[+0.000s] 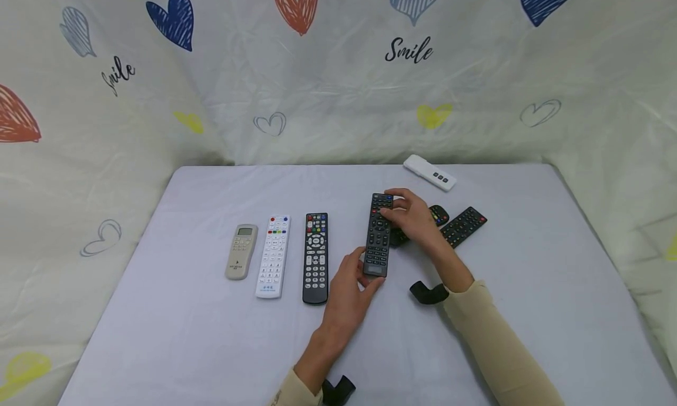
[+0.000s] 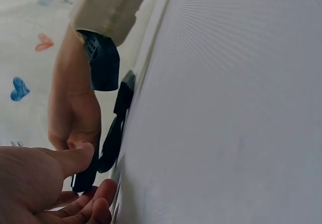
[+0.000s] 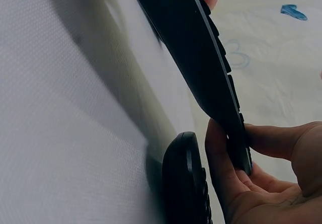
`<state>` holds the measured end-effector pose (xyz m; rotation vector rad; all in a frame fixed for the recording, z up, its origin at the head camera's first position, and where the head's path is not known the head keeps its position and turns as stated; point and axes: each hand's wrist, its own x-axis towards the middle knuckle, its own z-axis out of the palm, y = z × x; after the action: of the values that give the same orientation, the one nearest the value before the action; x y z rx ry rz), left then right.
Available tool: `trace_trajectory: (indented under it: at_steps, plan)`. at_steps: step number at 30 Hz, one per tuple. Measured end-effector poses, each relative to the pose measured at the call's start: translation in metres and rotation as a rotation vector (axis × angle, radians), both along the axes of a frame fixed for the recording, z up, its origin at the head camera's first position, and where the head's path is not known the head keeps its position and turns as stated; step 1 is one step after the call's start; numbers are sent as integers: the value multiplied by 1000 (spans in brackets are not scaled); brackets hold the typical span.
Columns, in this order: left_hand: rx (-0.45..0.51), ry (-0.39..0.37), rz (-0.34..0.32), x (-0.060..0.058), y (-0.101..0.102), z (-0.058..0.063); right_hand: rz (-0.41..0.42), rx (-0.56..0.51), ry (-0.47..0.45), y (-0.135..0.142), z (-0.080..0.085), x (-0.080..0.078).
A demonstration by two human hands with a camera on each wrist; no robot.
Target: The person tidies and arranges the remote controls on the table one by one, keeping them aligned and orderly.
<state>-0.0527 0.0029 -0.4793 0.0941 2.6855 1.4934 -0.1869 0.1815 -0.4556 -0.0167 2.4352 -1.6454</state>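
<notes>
- Gripping one black remote control (image 1: 377,241) in both hands, I have it raised off the white tabletop (image 1: 211,347), button face up, well in front of the far edge.
- My right hand (image 1: 415,218) pinches its far end: the thumb lies on the button face, with fingers curled round behind.
- My left hand (image 1: 346,291) holds the near end, thumb and fingertips on opposite sides of it.
- To the left, three remotes lie side by side and apart: a small beige remote (image 1: 241,251) with a little display, a white remote (image 1: 272,257) with some coloured keys, and a dark remote with pale keys (image 1: 316,259), which is nearest my left hand.
- Partly hidden by my right hand and forearm are a dark remote with coloured keys (image 1: 439,214) and, just beside it, a slanted black remote (image 1: 463,227); I cannot tell whether those two touch.
- Farther back, a white remote with a few dark buttons (image 1: 430,173) lies at the table's far edge.
- Behind everything hangs a pale sheet (image 1: 344,94) printed with hearts and "Smile".
</notes>
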Motion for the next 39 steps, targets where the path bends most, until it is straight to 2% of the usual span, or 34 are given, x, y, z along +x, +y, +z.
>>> trace_trajectory:
  at_steps: [8,14,26,31,39]
  plan:
    - [3,26,15,3,-3,-3,29,-62,-4,-7,0,0]
    - [-2,38,27,7,-6,-2,29,10,48,-11,0,1]
    - [20,44,49,13,-6,-3,59,108,77,-17,1,4]
    - [10,21,59,16,-7,-3,89,152,121,-19,1,4]
    - [-1,13,82,19,-7,-3,123,138,195,-23,-2,3]
